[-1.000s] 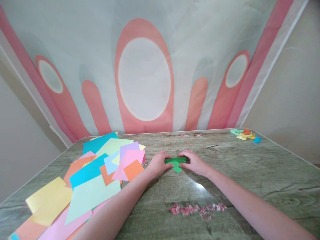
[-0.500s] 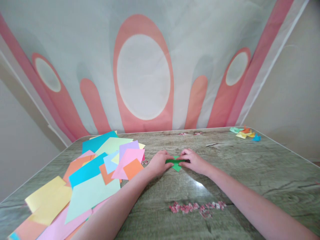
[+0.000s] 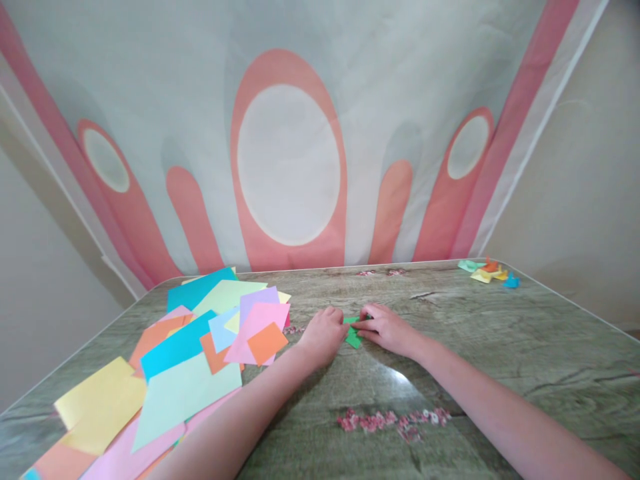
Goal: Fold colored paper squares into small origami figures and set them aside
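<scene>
A small folded piece of green paper (image 3: 353, 339) lies on the wood-patterned table between my two hands. My left hand (image 3: 325, 333) is at its left side, fingers bent down over the paper's edge and partly hidden behind the back of the hand. At the right side, my right hand (image 3: 383, 327) pinches the green paper between thumb and fingers. The paper's middle and a pointed part toward me show between the hands.
Coloured sheets (image 3: 190, 393) overlap across the table's left side. Small folded paper pieces (image 3: 487, 272) sit at the far right corner. Pink flower patterns (image 3: 380, 419) mark the table (image 3: 500, 347). A printed pink and grey backdrop (image 3: 290, 257) stands behind its far edge.
The fingers of my left hand have curled further down at the paper's left side. My right hand's fingers have shifted slightly on the paper. The whole view has tilted slightly.
</scene>
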`<state>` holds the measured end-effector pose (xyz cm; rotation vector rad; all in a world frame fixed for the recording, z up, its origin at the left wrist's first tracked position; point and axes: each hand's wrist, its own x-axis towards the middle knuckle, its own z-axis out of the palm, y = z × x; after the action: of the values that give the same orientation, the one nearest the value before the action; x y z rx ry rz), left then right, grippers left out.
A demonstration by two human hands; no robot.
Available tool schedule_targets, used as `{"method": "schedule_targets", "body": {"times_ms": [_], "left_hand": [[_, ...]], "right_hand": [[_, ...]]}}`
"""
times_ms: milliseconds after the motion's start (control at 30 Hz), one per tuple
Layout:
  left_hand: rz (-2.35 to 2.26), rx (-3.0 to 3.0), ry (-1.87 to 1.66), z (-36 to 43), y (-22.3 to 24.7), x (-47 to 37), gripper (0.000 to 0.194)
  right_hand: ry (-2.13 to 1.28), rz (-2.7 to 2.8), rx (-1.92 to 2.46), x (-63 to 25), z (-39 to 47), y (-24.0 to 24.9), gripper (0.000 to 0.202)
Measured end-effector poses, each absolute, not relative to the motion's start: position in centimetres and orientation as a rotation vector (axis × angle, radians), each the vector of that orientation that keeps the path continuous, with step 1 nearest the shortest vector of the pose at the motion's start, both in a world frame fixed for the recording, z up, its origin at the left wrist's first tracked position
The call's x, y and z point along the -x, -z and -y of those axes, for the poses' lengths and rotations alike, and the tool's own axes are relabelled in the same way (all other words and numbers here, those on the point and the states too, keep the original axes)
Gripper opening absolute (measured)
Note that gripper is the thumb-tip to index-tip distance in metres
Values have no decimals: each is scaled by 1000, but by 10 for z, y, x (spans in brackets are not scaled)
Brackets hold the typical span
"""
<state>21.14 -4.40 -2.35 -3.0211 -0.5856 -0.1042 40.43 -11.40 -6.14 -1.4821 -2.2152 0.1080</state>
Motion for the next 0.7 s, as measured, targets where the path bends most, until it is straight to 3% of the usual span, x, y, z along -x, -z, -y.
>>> {"method": "schedule_targets", "body": {"times_ms": [333,700], "left_hand": [[719,2919,238,68,30,-208,44],[752,2962,248,70,27,-206,50]], "right_hand": [[155,2364,1620,-383,125,39,25],[262,2400,1741,-378,138,39,27]]}}
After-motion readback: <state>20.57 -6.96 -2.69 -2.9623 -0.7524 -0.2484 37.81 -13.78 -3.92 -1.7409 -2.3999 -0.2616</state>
